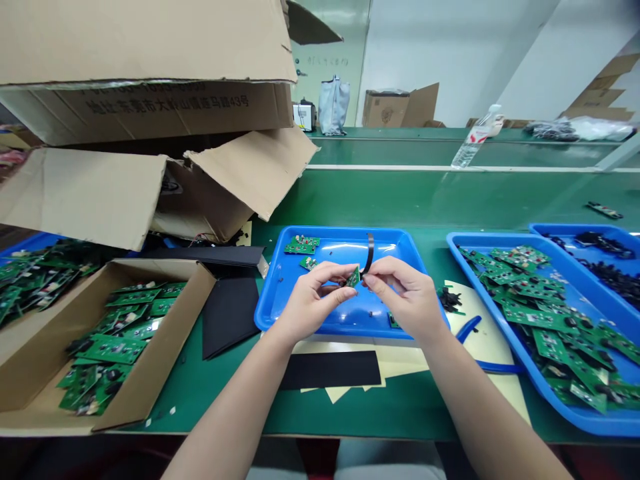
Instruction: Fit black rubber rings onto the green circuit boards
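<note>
Above a blue tray (267,293), my left hand (316,293) pinches a small green circuit board (353,277) between thumb and fingers. Close beside it, the thumb and forefinger of my right hand (403,293) are closed on a thin black strip (370,252), which curves upward from the fingertips. The strip's lower end meets the edge of the board; whether it is stuck there I cannot tell. A few more green boards (302,245) lie in the tray's far left corner. Another board (394,321) is partly hidden by my right hand.
At left stands a cardboard box (165,373) of circuit boards, with black sheets (230,320) beside it. Large cartons (150,47) rise behind. To the right are a blue tray (470,267) of boards, blue-handled pliers (469,329) and black parts (450,300). A bottle (473,140) stands farther back.
</note>
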A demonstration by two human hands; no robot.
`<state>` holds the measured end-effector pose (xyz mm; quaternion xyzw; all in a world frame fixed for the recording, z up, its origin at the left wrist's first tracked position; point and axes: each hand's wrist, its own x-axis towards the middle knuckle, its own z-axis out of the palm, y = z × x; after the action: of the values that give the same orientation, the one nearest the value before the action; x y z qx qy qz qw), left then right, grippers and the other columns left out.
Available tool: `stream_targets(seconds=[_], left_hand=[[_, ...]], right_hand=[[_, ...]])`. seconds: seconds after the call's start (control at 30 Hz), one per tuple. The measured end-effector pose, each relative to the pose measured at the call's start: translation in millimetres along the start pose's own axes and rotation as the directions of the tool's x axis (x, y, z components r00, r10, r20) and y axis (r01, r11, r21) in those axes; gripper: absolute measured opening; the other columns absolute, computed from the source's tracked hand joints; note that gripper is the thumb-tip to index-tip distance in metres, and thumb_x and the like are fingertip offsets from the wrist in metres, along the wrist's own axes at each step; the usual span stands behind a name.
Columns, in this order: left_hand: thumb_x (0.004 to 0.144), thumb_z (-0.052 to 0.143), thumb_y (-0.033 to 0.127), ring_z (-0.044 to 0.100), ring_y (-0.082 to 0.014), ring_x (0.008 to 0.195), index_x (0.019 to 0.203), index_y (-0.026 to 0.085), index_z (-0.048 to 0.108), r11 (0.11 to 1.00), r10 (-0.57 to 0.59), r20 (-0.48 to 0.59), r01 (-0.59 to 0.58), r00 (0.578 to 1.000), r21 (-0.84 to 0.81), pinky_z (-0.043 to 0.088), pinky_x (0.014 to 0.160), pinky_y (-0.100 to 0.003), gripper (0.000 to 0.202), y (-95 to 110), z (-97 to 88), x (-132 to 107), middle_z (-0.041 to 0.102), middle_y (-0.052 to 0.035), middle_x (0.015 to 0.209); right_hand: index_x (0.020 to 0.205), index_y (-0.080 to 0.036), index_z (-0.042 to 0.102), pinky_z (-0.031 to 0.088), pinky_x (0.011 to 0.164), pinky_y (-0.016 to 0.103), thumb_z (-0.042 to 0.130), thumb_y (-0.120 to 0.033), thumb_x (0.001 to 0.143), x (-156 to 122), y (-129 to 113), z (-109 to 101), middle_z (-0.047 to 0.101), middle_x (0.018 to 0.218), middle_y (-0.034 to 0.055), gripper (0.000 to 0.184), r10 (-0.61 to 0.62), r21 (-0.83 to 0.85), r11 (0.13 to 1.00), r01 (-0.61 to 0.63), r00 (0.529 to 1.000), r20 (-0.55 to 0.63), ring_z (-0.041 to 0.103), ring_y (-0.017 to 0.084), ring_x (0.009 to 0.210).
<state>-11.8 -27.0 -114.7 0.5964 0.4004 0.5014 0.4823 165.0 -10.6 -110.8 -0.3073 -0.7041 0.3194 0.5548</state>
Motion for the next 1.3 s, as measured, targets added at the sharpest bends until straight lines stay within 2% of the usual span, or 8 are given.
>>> stream_targets(seconds=[0.17, 0.37, 0.5, 0.73, 0.83, 0.97, 1.17, 1.3], left_hand=[[0.076, 0.077, 0.038, 0.059, -0.0169, 0.083, 0.109, 0.023, 0.073, 0.999, -0.003, 0.006, 0.003, 1.0, -0.051, 0.054, 0.074, -0.029, 0.036, -4.9, -0.5, -0.1, 0.061, -0.0051, 0.092], [0.076, 0.077, 0.038, 0.061, -0.0179, 0.086, 0.108, 0.023, 0.073, 0.999, 0.005, 0.035, -0.003, 0.999, -0.054, 0.054, 0.073, -0.027, 0.036, -2.1, 0.7, -0.8, 0.063, -0.0057, 0.092], [0.079, 0.074, 0.036, 0.064, -0.0203, 0.09, 0.107, 0.021, 0.072, 0.998, 0.055, 0.061, -0.056, 0.997, 0.014, 0.056, 0.078, -0.031, 0.031, -0.2, 3.0, -2.0, 0.065, -0.0077, 0.097], [0.083, 0.071, 0.027, 0.06, -0.0188, 0.093, 0.11, 0.023, 0.07, 0.94, 0.28, -0.055, -0.263, 0.958, 0.218, 0.052, 0.083, -0.031, 0.027, -1.6, -0.1, -0.3, 0.063, -0.0064, 0.098], [0.083, 0.072, 0.026, 0.059, -0.0187, 0.092, 0.108, 0.025, 0.071, 0.897, 0.367, -0.065, -0.335, 0.928, 0.288, 0.05, 0.084, -0.032, 0.025, -1.6, -1.1, 0.5, 0.063, -0.0057, 0.097], [0.084, 0.071, 0.025, 0.06, -0.0184, 0.091, 0.109, 0.026, 0.071, 0.857, 0.428, -0.038, -0.391, 0.903, 0.336, 0.052, 0.08, -0.031, 0.025, -1.2, -1.9, 1.3, 0.063, -0.0057, 0.097], [0.085, 0.07, 0.025, 0.061, -0.018, 0.089, 0.11, 0.028, 0.071, 0.835, 0.447, -0.023, -0.409, 0.894, 0.368, 0.053, 0.079, -0.031, 0.025, 0.3, -4.0, 1.4, 0.063, -0.0052, 0.095], [0.084, 0.071, 0.027, 0.06, -0.0187, 0.091, 0.11, 0.027, 0.071, 0.869, 0.404, -0.034, -0.372, 0.914, 0.328, 0.052, 0.082, -0.033, 0.026, 0.3, -4.0, 0.3, 0.063, -0.0058, 0.096]], right_hand=[[0.085, -0.02, 0.065, 0.055, 0.064, 0.029, 0.06, -0.018, 0.083, 0.3, -1.0, -1.2, 0.069, 0.076, 0.0027, 0.006, 0.042, -0.002, 0.999, -0.042, 0.998, 0.054, 0.066, 0.015, 0.068], [0.082, -0.02, 0.063, 0.056, 0.065, 0.029, 0.061, -0.019, 0.081, 0.5, -3.8, 0.0, 0.066, 0.071, 0.0, 0.003, 0.205, 0.228, 0.948, -0.224, 0.973, 0.104, 0.066, 0.014, 0.065], [0.073, -0.02, 0.06, 0.057, 0.063, 0.03, 0.071, -0.027, 0.074, 4.0, -5.5, 1.1, 0.065, 0.069, -0.0008, 0.013, 0.358, 0.368, 0.852, -0.371, 0.928, 0.106, 0.064, 0.014, 0.062], [0.071, -0.018, 0.058, 0.053, 0.048, 0.026, 0.071, -0.054, 0.074, 7.4, 0.8, 0.2, 0.063, 0.057, -0.0006, 0.039, 0.528, 0.424, 0.695, -0.581, 0.812, 0.247, 0.062, 0.013, 0.048], [0.063, -0.016, 0.057, 0.051, 0.044, 0.025, 0.072, -0.061, 0.071, 8.3, -1.1, -0.7, 0.061, 0.052, 0.0005, 0.048, 0.553, 0.417, 0.626, -0.659, 0.752, 0.358, 0.06, 0.013, 0.043], [0.059, -0.016, 0.057, 0.051, 0.048, 0.023, 0.08, -0.056, 0.064, 8.9, -4.5, -2.3, 0.063, 0.055, 0.0005, 0.046, 0.55, 0.419, 0.57, -0.707, 0.707, 0.444, 0.061, 0.011, 0.046], [0.064, -0.016, 0.061, 0.05, 0.051, 0.023, 0.083, -0.046, 0.065, 7.4, -1.9, -3.9, 0.064, 0.056, -0.001, 0.038, 0.53, 0.438, 0.524, -0.731, 0.682, 0.504, 0.061, 0.01, 0.048], [0.063, -0.017, 0.059, 0.049, 0.05, 0.022, 0.082, -0.043, 0.067, 5.8, -1.4, -3.1, 0.062, 0.054, -0.0026, 0.035, 0.515, 0.463, 0.494, -0.736, 0.677, 0.526, 0.059, 0.01, 0.048]])
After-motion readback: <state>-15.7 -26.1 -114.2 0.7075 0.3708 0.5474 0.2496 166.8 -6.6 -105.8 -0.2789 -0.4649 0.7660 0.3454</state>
